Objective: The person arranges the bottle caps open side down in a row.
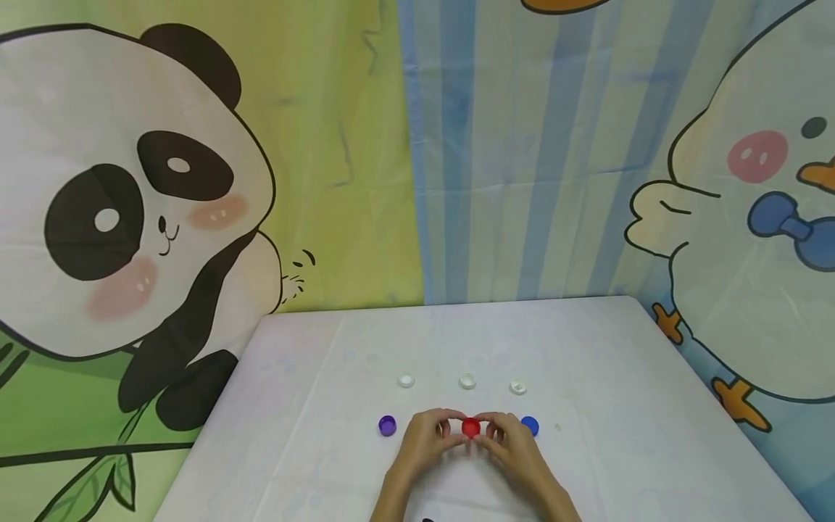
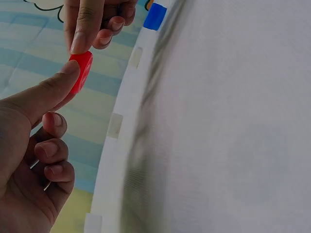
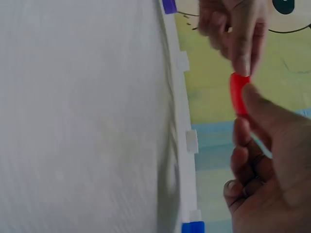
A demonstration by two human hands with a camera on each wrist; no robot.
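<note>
A small round red cap (image 1: 471, 427) is held up off the white table between both hands. My left hand (image 1: 424, 439) pinches its left edge between thumb and forefinger, the other fingers curled loosely. On the opposite edge my right hand (image 1: 517, 444) pinches it too. From the left wrist view the red cap (image 2: 81, 72) is seen edge-on, and likewise the cap (image 3: 239, 93) in the right wrist view. A blue cap (image 1: 530, 425) lies just beyond the right hand, partly covered by it. To the left of the left hand sits a purple cap (image 1: 388, 425).
Farther back on the white table (image 1: 313, 449) is a row of three small white caps, at left (image 1: 406, 380), middle (image 1: 467, 381) and right (image 1: 518, 388). A cloth backdrop (image 1: 346, 181) with a panda and a bird hangs behind the table. A small dark object (image 1: 428, 520) shows at the bottom edge.
</note>
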